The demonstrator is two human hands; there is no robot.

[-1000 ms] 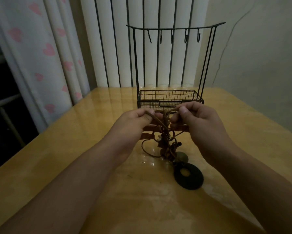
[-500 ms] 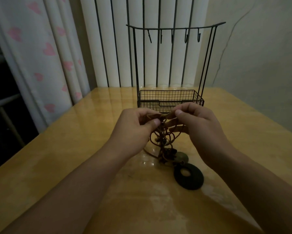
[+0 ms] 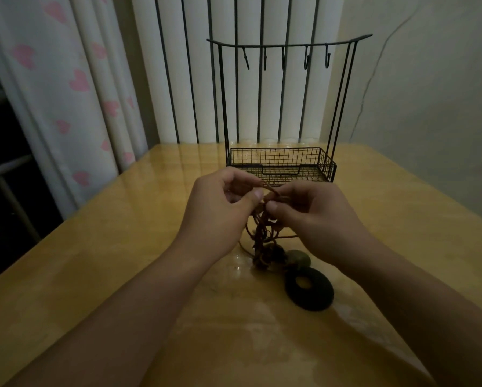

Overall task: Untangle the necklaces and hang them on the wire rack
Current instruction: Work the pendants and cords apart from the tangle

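A tangle of brown necklace cords (image 3: 263, 241) hangs between my hands above the wooden table (image 3: 122, 247). My left hand (image 3: 220, 208) pinches the cords near the top, and my right hand (image 3: 315, 216) pinches them close beside it. The lower knot of cords rests on the table with a greenish stone pendant (image 3: 298, 258) and a black ring pendant (image 3: 309, 289). Behind my hands stands the black wire rack (image 3: 283, 107), with several bare hooks (image 3: 284, 60) on its top bar and a mesh basket (image 3: 281, 166) at its base.
A white curtain with pink hearts (image 3: 66, 93) hangs at the left, beside the table's left edge. White vertical slats with dark bars (image 3: 195, 79) stand behind the rack. A grey wall (image 3: 429, 107) runs along the right side.
Both hands have shifted slightly and now pinch the cords higher and closer together. The tangle is drawn up tighter, with fewer loose loops showing. The pendants stay on the table.
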